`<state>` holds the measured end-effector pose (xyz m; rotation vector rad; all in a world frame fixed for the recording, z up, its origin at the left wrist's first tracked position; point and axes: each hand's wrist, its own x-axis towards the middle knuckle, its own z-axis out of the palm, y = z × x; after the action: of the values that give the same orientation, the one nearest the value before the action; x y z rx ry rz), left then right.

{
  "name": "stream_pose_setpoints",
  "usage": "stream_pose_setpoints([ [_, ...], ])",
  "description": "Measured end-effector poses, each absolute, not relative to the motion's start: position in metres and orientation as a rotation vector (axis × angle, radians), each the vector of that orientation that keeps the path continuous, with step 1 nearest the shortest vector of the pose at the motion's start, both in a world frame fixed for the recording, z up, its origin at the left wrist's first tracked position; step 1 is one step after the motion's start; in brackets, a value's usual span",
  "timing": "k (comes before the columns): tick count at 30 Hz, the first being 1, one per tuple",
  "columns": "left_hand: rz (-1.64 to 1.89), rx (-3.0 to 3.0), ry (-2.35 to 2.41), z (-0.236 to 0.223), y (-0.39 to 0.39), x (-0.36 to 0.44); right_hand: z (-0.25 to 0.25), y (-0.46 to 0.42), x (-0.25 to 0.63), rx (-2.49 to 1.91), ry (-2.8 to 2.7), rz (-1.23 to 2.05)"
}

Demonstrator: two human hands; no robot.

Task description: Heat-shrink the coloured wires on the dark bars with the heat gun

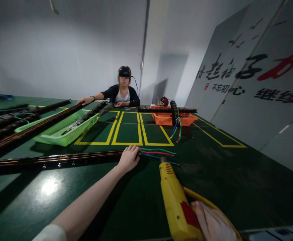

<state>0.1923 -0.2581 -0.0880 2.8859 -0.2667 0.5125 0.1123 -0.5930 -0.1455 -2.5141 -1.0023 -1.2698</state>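
My left hand [130,157] is closed over the right end of a long dark bar wound with copper wire [78,158], which lies across the table. Green, red and blue wires [158,154] come out of that end, past my fingers. In my right hand [213,222] is a yellow heat gun [173,197], my fingers wrapped round its handle. Its metal nozzle points away from me and sits close to the blue wire and the wire ends. Part of my right hand is cut off by the bottom edge.
A green basket [66,138] with a bar inside stands at the left, beside several long dark bars [8,124]. At the back right is an orange basket [158,119] with bars across it. Opposite me sits a person [123,90] whose hand rests on a bar. Yellow tape marks the table [211,180].
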Motion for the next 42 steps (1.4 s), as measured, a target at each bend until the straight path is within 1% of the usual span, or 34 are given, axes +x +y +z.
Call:
stream_pose_setpoints([
  [5,0.531,2.916,-0.264,-0.089,-0.259,0.194,-0.131,-0.535,0.1,-2.462,-0.85,-1.224],
  [8,0.529,2.946,-0.258,-0.09,-0.258,0.195,-0.131,-0.499,0.091,-2.434,-0.686,-1.133],
  [11,0.505,2.949,-0.267,-0.091,-0.257,0.196,-0.132,-0.482,0.084,-2.381,-0.545,-1.042],
  [13,0.495,2.939,-0.272,-0.091,-0.256,0.196,-0.129,-0.484,0.082,-2.359,-0.659,-0.989],
  [15,0.502,2.94,-0.273,-0.092,-0.255,0.197,-0.126,-0.491,0.082,-2.372,-0.892,-0.965],
  [18,0.524,2.946,-0.282,-0.093,-0.255,0.197,-0.12,-0.498,0.081,-2.489,-1.04,-0.915],
  [19,0.527,2.946,-0.284,-0.093,-0.255,0.197,-0.118,-0.497,0.08,-2.553,-0.995,-0.808],
  [20,0.527,2.946,-0.284,-0.093,-0.255,0.197,-0.116,-0.496,0.08,-2.609,-0.95,-0.632],
  [23,0.517,2.942,-0.278,-0.092,-0.254,0.197,-0.105,-0.491,0.078,-2.634,-0.79,0.048],
  [24,0.515,2.94,-0.28,-0.092,-0.254,0.197,-0.1,-0.489,0.078,-2.606,-0.747,0.198],
  [26,0.517,2.936,-0.288,-0.092,-0.254,0.196,-0.092,-0.49,0.079,-2.556,-0.689,0.34],
  [30,0.524,2.937,-0.294,-0.091,-0.254,0.195,-0.084,-0.503,0.084,-2.49,-0.659,0.378],
  [39,0.495,2.886,-0.303,-0.089,-0.254,0.194,-0.101,-0.566,0.094,-2.546,-0.346,0.206],
  [42,0.489,2.883,-0.287,-0.088,-0.255,0.193,-0.099,-0.579,0.094,-2.571,-0.258,0.224],
])
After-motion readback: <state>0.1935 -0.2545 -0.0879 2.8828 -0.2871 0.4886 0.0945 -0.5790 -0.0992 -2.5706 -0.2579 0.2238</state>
